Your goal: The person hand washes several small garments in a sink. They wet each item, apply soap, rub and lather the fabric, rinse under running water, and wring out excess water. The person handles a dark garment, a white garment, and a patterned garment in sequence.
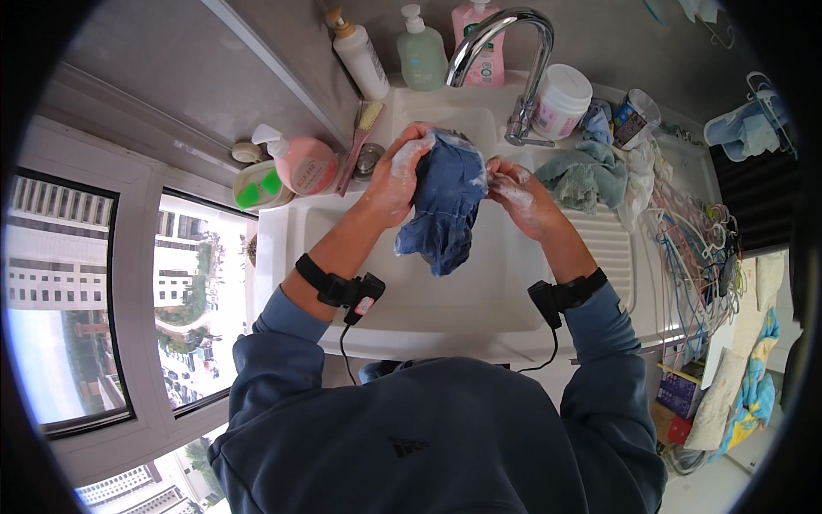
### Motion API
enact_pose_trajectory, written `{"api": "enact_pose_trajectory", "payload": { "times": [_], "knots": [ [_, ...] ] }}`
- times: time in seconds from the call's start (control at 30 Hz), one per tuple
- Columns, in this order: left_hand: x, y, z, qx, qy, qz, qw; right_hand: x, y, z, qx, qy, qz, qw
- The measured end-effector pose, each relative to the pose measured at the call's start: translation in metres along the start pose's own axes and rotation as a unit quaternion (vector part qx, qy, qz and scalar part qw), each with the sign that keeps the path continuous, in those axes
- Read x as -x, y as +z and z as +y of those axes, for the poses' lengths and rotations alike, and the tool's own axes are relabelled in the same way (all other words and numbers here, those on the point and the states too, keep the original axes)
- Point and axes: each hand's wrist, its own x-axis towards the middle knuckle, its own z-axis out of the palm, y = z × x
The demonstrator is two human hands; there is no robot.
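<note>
A wet blue cloth garment (446, 199) with some suds on its edges hangs over the basin of a white laundry sink (411, 321). My left hand (401, 177), soapy on its back, grips the garment's left upper side. At its right edge, my right hand (517, 193) pinches the cloth between bent fingers, with foam on the fingers and palm. Above the garment arches a chrome faucet (501, 26); no water is seen running from it. Parts of my fingers are hidden behind the cloth.
Pump bottles (420, 54), a pink spray bottle (308, 166), a scrub brush (361, 144) and a soap dish (286, 196) line the rim. A white tub (562, 103), a grey-green cloth (587, 177) and tangled hangers (697, 257) lie right, by the ribbed washboard (603, 250). Windows (141, 289) stand left.
</note>
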Motion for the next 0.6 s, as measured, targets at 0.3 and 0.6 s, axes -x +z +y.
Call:
{"api": "enact_pose_trajectory", "payload": {
  "times": [0.3,0.6],
  "knots": [
    [0.020,-0.038,0.014,-0.178,0.121,0.052,0.975,0.002,-0.002,-0.010,-0.008,-0.128,0.117,0.985],
    [0.023,-0.047,0.019,-0.125,0.076,0.049,0.988,0.003,0.016,-0.049,0.378,0.015,0.034,0.925]
  ]
}}
